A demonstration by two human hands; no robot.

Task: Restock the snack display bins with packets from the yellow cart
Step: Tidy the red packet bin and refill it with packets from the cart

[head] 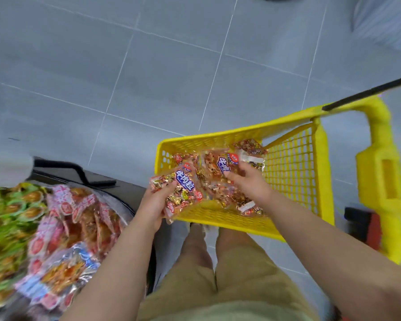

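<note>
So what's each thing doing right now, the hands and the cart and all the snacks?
left hand: gripping a packet at the cart's near corner.
right hand: gripping a second packet inside the cart.
yellow cart: holds a few packets, mesh floor showing.
pink packets: heaped at the left.
green packets: heaped, blurred.

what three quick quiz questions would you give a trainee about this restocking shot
1. True or false: the yellow cart is empty.
2. What does the left hand hold? A a snack packet; B a price gun; C nothing.
3. Fill in: the far-left display packets are mostly ___ in colour.

Key: 1 false, the right hand grips a cart packet among others inside. 2 A. 3 green.
</note>
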